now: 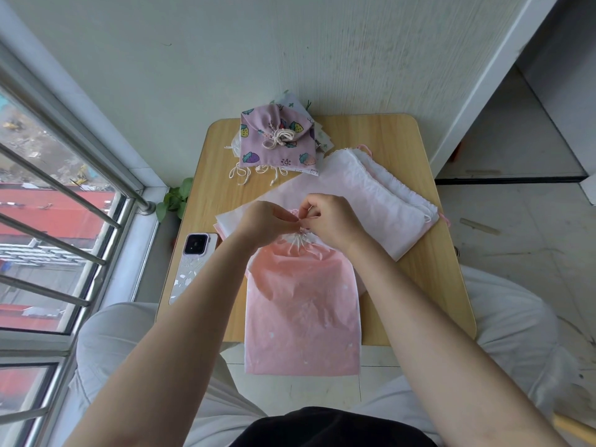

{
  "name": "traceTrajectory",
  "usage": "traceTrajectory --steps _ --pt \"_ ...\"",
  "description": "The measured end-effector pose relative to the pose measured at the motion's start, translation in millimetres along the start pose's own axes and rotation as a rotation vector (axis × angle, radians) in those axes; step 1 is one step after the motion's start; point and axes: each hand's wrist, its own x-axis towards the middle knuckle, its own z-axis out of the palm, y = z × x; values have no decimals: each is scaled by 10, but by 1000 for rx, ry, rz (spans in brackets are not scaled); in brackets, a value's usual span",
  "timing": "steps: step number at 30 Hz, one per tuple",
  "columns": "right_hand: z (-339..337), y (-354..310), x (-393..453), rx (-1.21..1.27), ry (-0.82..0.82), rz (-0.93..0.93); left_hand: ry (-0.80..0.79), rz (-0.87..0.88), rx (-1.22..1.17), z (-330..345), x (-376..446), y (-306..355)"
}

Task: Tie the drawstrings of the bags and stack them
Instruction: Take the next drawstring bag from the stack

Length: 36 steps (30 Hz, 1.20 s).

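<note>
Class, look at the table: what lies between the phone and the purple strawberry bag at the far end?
In the head view, only bare wooden table lies between the phone and the purple strawberry bag, apart from the bag's loose white cords trailing on the wood.

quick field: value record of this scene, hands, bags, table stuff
left hand: pinches the drawstring at the bag's gathered mouth
right hand: pinches the same drawstring
pink bag: flat on the table, bottom end over the near edge
purple strawberry bag: tied, on top of a stack at the far side
white bags: flat pile, right of the hands
phone: left of the pink bag
</note>
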Motion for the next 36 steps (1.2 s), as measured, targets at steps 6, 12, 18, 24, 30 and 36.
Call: traceTrajectory --steps 6,12,18,24,30,36 --pt "5 10 -14 -79 14 -31 28 64 159 41 12 3" --pt "21 -57 -6 -267 -59 -72 16 132 243 77 -2 12" --pt "-15 -91 59 -336 -227 44 30 178 334 97 -32 5" --pt "-88 -24 179 141 -468 394 99 221 292 212 -38 -82" --pt "-94 91 205 519 -500 604 210 265 201 278 -92 -93" --pt "-66 140 192 559 -450 650 180 229 153 301 -99 -66"
